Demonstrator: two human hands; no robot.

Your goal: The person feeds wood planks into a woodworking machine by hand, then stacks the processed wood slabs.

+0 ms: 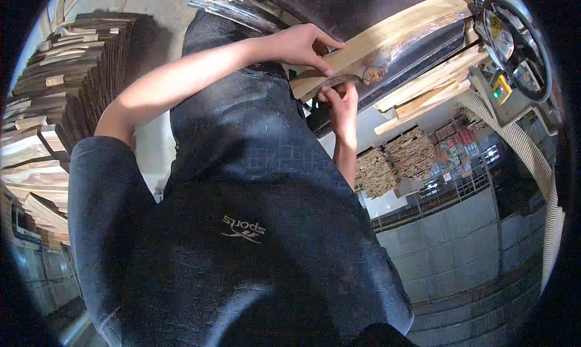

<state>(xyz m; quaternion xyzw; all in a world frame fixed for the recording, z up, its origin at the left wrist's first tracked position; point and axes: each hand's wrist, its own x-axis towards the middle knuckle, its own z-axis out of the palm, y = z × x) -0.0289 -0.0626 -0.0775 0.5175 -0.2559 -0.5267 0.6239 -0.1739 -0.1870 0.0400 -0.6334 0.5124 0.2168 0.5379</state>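
A long, pale yellow wooden board (402,31) slants from the middle of the frame up to the upper right. Its broad upper strip is smooth and light, with lengthwise grain. The lower side is rougher, mottled grey-brown, and carries a round brown knot (373,75) nearer the lower-left end. The board looks whole and gently curved.

Before you, a board (399,32) ran rightward toward a wheel (508,41), with loose strips (439,85) lying to its right. A plank stack (66,86) stood at your left. On your right, wood piles (411,152) stood between your body and a hose (532,150).
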